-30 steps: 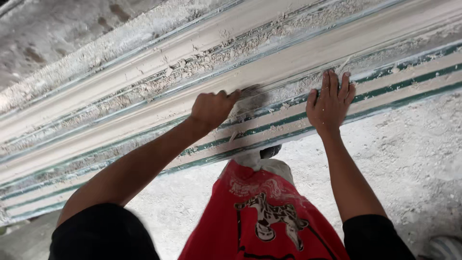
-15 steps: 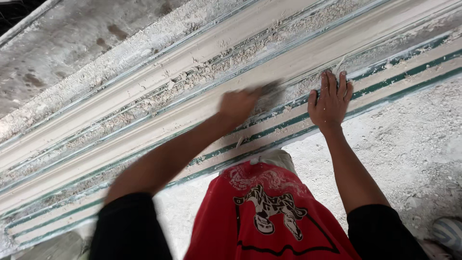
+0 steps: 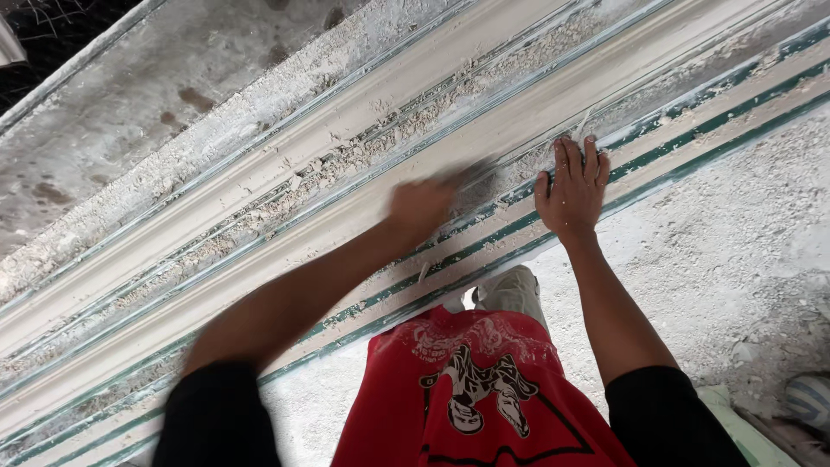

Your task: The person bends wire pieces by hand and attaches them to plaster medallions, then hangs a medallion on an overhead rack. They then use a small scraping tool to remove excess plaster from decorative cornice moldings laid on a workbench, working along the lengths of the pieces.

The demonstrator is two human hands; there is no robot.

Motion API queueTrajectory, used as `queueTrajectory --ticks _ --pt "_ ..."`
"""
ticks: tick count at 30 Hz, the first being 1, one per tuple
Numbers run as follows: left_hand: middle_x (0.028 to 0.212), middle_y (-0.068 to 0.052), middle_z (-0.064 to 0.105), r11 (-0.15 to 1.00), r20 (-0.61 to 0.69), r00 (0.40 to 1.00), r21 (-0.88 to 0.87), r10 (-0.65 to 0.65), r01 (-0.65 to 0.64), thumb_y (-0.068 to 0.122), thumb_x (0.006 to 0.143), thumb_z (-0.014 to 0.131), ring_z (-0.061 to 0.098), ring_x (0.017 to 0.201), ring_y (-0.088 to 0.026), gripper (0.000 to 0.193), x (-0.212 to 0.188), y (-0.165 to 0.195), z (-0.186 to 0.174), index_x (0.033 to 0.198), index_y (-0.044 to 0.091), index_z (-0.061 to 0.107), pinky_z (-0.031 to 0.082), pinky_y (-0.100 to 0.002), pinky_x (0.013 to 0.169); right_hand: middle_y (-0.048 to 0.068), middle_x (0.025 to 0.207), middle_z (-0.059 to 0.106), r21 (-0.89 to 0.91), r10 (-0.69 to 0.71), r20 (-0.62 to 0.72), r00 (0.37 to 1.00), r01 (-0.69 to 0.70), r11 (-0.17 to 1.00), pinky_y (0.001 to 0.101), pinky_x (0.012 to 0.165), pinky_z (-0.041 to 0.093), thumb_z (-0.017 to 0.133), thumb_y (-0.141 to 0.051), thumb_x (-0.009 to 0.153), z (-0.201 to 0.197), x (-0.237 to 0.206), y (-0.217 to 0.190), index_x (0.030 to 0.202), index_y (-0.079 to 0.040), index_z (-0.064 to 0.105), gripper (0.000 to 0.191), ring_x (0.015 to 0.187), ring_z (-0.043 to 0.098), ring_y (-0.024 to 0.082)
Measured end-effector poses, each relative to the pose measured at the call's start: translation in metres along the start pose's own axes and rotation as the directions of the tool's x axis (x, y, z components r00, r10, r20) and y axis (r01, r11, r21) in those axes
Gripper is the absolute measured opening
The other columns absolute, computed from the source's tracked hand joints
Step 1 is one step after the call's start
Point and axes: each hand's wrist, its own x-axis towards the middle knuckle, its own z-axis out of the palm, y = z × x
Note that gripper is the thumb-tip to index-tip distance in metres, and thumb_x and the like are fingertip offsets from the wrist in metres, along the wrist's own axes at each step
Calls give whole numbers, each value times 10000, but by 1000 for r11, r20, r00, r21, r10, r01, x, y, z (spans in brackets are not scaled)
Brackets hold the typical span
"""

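Looking down: I see two bare arms reaching out over a long white moulding (image 3: 285,186) that runs aslant from lower left to upper right.
Left hand: my left hand (image 3: 421,206) is smeared by motion blur; it lies on the broad flat band of the moulding, curled like a fist.
Left grip: I cannot tell whether it clenches anything; a dark blurred shape (image 3: 471,173) sticks out past the knuckles toward the upper right, too smeared to name.
Right hand: my right hand (image 3: 572,192) is sharp, pressed flat on the moulding, palm down.
Right grip: released, fingers (image 3: 577,160) straight and slightly spread, pointing up the frame, holding nothing.
Spacing: the two hands sit near each other on the same band, the left one just to the left of the right, not touching.
Moulding: ridges and grooves run its whole length; the grooves above the hands are filled with pale crumbs (image 3: 380,151).
Green stripes: thin green lines (image 3: 692,117) run along the moulding's near edge, beneath the right palm.
Ground: the floor (image 3: 735,242) at right is grey and strewn with white dust and chips.
Body: red shirt (image 3: 484,389) with a printed figure, black sleeves (image 3: 666,415), and a dusty shoe (image 3: 514,290) just beside the moulding's near edge.
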Motion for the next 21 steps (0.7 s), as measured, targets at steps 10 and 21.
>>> queueTrajectory --ticks 10,21 --pt "978 -169 720 991 169 985 136 -30 7 87 923 551 740 763 -324 689 30 -10 26 1570 209 350 597 -458 560 193 1548 485 92 12 28 1000 -14 996 604 1240 148 411 -350 1085 -8 2 1 1497 12 523 559 1520 284 448" --pt "943 -162 741 997 52 996 39 -68 66 196 959 581 746 858 -345 427 199 81 17 1385 162 569 598 -480 653 296 1487 459 411 44 -130 991 14 911 629 1259 167 476 -279 1064 -3 2 10 1510 62 375 570 1476 342 467"
